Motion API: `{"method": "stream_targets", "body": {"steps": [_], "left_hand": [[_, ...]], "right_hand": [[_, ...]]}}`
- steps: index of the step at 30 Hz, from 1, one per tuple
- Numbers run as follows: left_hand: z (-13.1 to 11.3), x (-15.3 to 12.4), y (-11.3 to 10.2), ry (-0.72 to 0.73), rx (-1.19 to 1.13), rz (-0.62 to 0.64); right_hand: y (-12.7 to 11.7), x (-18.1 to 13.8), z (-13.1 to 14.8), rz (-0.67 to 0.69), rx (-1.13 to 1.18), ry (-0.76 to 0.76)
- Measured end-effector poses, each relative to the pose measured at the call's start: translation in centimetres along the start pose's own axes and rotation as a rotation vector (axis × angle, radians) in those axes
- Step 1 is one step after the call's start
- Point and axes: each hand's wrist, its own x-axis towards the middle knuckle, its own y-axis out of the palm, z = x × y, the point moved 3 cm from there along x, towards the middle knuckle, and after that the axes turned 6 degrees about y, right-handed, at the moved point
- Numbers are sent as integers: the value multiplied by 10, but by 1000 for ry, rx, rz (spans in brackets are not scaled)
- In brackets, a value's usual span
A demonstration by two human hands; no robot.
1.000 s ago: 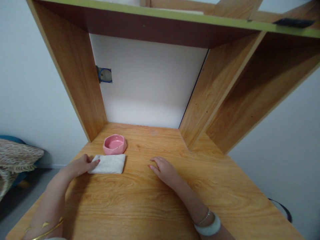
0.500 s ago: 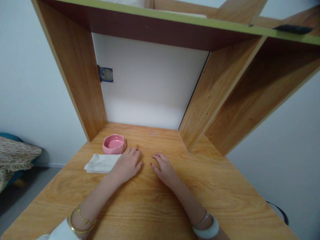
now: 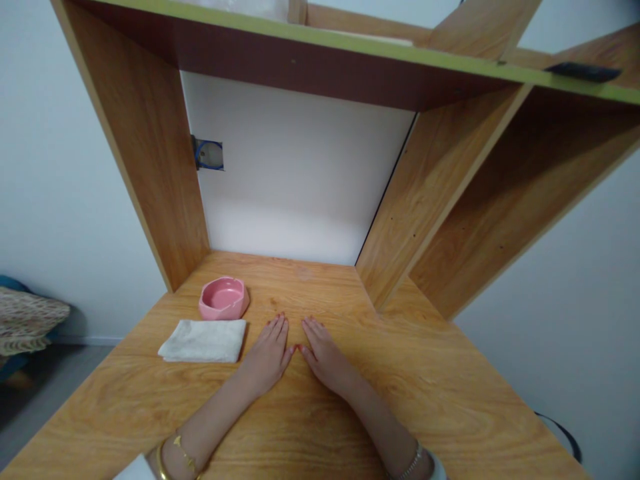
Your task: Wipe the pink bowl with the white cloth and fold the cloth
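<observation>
My left hand [image 3: 267, 357] lies flat on the wooden desk [image 3: 450, 400], fingers stretched out, holding nothing. Beside it my right hand [image 3: 325, 357] also rests flat and open, thumbs nearly touching. A folded white cloth [image 3: 203, 340] lies just left of my left hand, apart from it. Behind the cloth stands a small pink bowl [image 3: 223, 298], empty as far as I can see.
Wooden side panels [image 3: 155, 167] and a shelf [image 3: 320, 53] frame the desk's recess against a white wall. A blue-ringed wall socket hole [image 3: 209, 155] sits at the back left. A patterned fabric [image 3: 27, 320] lies off the desk at far left.
My left hand let go of the white cloth and moved right to lie flat beside my right hand. The right hand stayed almost where it was.
</observation>
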Motion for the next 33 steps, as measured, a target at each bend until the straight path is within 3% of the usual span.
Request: {"method": "stream_targets", "body": {"steps": [14, 28, 33], "left_hand": [[1, 1, -2, -12, -6, 56], [1, -1, 3, -14, -3, -9], [1, 0, 1, -14, -4, 38]], "right_hand": [[-4, 1, 9, 3, -52, 31], [-1, -1, 11, -25, -62, 8], [-3, -1, 11, -16, -68, 12]]}}
